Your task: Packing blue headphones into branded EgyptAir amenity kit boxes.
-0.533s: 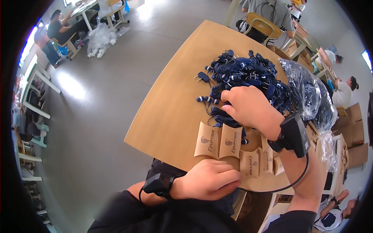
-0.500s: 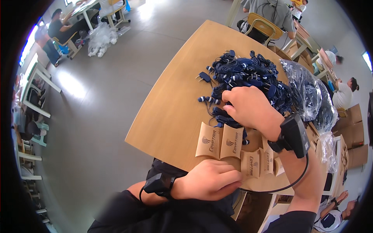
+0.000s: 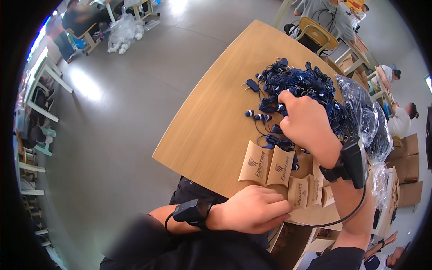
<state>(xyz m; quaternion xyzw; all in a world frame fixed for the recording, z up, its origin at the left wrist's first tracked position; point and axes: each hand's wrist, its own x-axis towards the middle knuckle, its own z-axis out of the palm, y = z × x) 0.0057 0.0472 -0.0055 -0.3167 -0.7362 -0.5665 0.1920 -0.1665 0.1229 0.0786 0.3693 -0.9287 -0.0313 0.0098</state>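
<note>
A heap of dark blue corded earphones (image 3: 299, 81) with white-ringed earbuds and gold two-pin plugs lies on the wooden table (image 3: 211, 108). My right hand (image 3: 308, 121) reaches over its near side, thumb and index finger bent together around dark earphones (image 3: 281, 109), mostly hidden under the fingers. Close to the table's near edge, my left hand (image 3: 254, 209) rests with its fingers curled; whatever they may hold is hidden. Brown card pillow boxes with dark print stand between the hands: one large box (image 3: 255, 163), another large box (image 3: 280, 168) and several smaller boxes (image 3: 298, 191).
Crumpled clear plastic bags (image 3: 362, 112) lie along the table's right side. A chair with a seated person (image 3: 326, 18) is just beyond the far edge. Cardboard boxes (image 3: 405, 155) are stacked at right. A black cable (image 3: 337, 221) loops from my right wrist device.
My right hand has shifted slightly farther and rightward into the earphone heap. The left hand stays curled beside the boxes. The whole view has turned a little, moving the table rightward.
</note>
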